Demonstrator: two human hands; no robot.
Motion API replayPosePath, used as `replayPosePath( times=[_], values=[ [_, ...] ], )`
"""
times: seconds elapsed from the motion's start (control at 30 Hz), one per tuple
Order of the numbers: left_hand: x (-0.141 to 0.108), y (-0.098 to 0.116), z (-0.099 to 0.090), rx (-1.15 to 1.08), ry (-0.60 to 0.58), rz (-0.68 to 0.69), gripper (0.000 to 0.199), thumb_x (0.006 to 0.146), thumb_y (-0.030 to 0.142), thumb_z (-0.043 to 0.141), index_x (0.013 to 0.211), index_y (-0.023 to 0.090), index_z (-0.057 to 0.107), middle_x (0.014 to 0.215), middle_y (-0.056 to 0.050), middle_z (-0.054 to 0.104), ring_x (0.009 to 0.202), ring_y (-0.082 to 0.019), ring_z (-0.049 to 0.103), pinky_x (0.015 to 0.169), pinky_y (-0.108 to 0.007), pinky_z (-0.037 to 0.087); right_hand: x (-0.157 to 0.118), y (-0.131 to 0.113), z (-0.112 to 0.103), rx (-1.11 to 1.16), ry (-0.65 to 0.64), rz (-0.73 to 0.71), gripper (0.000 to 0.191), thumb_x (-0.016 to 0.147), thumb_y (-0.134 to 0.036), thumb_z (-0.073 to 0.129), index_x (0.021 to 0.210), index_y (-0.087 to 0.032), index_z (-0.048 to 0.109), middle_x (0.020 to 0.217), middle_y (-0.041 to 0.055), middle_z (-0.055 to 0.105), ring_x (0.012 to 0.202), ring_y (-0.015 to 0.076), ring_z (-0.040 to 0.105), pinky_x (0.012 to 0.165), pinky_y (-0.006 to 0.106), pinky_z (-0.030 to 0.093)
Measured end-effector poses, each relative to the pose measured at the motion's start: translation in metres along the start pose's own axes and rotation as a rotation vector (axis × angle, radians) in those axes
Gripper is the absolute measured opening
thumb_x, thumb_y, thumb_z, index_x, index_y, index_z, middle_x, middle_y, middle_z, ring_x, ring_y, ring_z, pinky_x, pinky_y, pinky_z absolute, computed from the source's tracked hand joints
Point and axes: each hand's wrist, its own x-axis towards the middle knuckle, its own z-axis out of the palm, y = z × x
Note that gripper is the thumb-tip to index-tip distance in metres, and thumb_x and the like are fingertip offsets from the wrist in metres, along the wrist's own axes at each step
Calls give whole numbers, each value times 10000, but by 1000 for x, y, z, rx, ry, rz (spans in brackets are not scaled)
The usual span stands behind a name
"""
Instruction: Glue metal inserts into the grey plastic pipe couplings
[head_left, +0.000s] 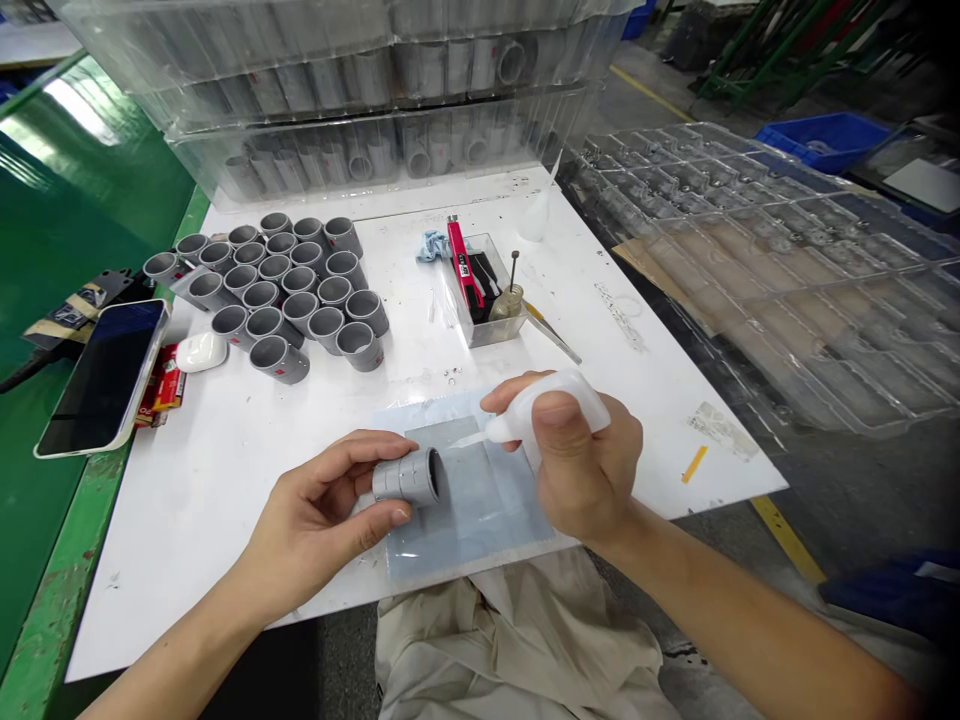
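Hands were both busy above a pale blue translucent plastic sheet [480,520] lying on a white laminated board [195,560]. The left hand [322,510] was curled in a narrow hold around a short grey plastic pipe coupling [405,477], thumb and fingers wrapped about its body, with the coupling lying on its side just above the sheet. The right hand [581,460] gripped a soft white plastic squeeze bottle [555,410], tilted so that its thin nozzle pointed left, just beside the coupling's open end; whether the two touched could not be told. Beyond the hands stood a tight cluster of matching grey couplings [285,290], upright and tipped against one another. A clear plastic box [487,325] held a red-handled tool [461,265] and a small glass bottle with a dark stem [508,300], with a crumpled blue cloth [431,245] behind it and a metal spatula [555,338] beside it. Stacked clear trays of grey couplings [375,100] rose behind the board. A black smartphone [101,375] and a white earbud case [201,352] lay at its left edge, and an empty-celled clear thermoformed tray [765,260] lay to the right.
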Motion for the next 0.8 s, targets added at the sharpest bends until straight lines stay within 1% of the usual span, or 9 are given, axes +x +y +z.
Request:
replayPosePath(
  times=[0.17, 0.37, 0.53, 0.63, 0.8],
  values=[
    [-1, -1, 1, 10, 19, 19, 341, 889, 205, 890, 1195, 345, 836, 1259, -50, 760, 1124, -209, 744, 951, -246, 632, 0, 1, -1, -24, -24, -6, 428, 1102, -528, 647, 848, -216, 794, 711, 16, 706, 580, 165, 617, 544, 314, 511],
    [-1, -2, 1, 27, 26, 34, 336, 891, 204, 887, 1186, 357, 838, 1262, -31, 765, 1143, -180, 739, 962, -191, 612, 0, -1, -1, -54, -33, 26, 494, 1101, -554, 632, 779, -208, 776, 659, 18, 675, 552, 165, 584, 504, 310, 469],
    [-2, -2, 1, 32, 34, 36, 353, 881, 175, 893, 1180, 353, 837, 1280, -19, 783, 1212, -175, 732, 1023, -174, 589, 0, -2, -2, -29, -47, 39, 464, 1101, -529, 645, 797, -203, 772, 649, 8, 665, 545, 152, 572, 499, 296, 454],
    [-2, -1, 1, 38, 36, 47, 346, 882, 161, 886, 1173, 341, 840, 1263, -29, 790, 1226, -188, 729, 1034, -200, 598, -1, -2, -2, -33, -57, 52, 472, 1098, -539, 642, 792, -203, 771, 629, 7, 650, 546, 160, 576, 496, 300, 453],
    [-2, -2, 0, 26, 47, 60, 351, 856, 146, 902, 1165, 304, 844, 1272, -63, 802, 1263, -245, 727, 1061, -291, 623, -1, -2, -2, -20, -77, 85, 492, 1087, -556, 648, 777, -195, 774, 594, 5, 631, 526, 164, 577, 488, 305, 465]
  ],
)
